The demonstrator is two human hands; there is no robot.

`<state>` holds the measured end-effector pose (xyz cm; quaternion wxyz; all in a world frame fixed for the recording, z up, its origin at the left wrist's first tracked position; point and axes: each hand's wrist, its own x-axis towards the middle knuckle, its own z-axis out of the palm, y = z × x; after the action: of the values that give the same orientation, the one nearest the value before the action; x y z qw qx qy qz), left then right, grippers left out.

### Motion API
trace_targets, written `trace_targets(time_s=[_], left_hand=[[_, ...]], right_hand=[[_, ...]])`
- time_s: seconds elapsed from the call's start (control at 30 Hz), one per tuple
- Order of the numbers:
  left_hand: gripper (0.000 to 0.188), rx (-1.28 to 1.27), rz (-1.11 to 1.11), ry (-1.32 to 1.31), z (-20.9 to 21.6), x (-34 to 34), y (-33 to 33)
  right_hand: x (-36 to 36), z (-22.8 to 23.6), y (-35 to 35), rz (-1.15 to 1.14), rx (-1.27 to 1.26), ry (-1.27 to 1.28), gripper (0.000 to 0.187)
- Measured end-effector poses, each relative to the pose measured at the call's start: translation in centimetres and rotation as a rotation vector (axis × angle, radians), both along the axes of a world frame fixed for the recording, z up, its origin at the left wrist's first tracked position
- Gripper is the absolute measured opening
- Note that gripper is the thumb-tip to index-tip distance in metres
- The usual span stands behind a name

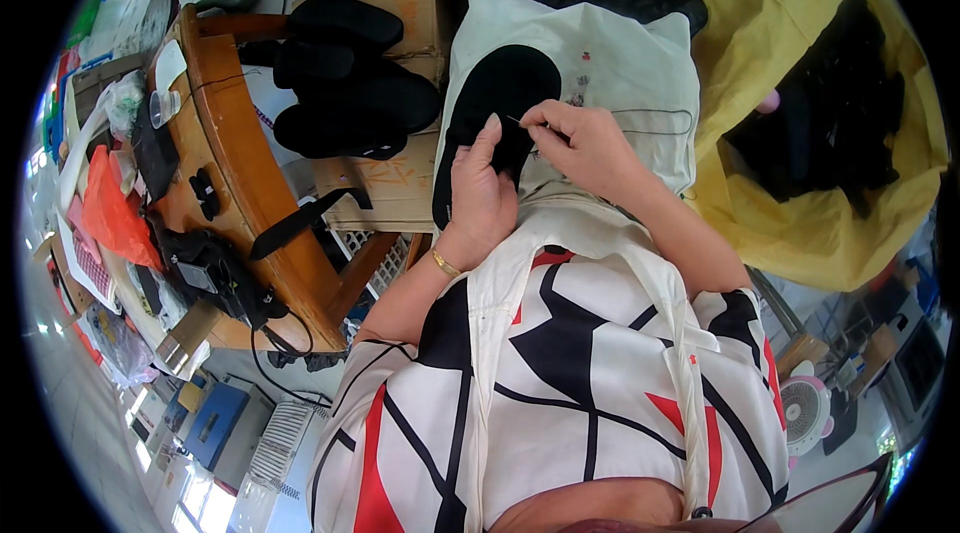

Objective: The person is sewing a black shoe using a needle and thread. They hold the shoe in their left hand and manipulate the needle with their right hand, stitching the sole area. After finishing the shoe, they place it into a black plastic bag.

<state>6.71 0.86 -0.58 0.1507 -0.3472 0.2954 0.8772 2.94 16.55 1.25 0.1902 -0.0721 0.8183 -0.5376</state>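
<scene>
A black slipper (515,83) lies over the white cloth (640,63) on my lap, its rounded end pointing away from me. My left hand (482,188) grips the slipper's near part, thumb up along its side and the fingers partly hidden. Close beside that thumb, my right hand (578,141) pinches a thin needle (514,120), whose point reaches over the slipper. A dark thread (660,112) makes a long loop on the cloth to the right of my right hand. Whether the needle touches the slipper cannot be made out.
Several black slippers (350,103) are piled on a cardboard box (415,8) at the left. Next to it stands a wooden table (215,133) with a black strap (300,226), a black bag (210,268) and clutter. A yellow sack (790,243) of black pieces stands at the right.
</scene>
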Motion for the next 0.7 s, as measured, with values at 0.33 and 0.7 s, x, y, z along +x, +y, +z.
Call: trace_targets(time_s=[0.33, 0.7], left_hand=[[0.021, -0.089, -0.005, 0.026, 0.0, 0.3, 0.5], [0.022, -0.316, -0.008, 0.149, -0.1, 1.0, 2.2]], right_hand=[[-0.2, -0.1, 0.3, 0.005, -0.02, 0.01, 0.014], [-0.9, -0.4, 1.1, 0.059, -0.063, -0.315, 0.012]])
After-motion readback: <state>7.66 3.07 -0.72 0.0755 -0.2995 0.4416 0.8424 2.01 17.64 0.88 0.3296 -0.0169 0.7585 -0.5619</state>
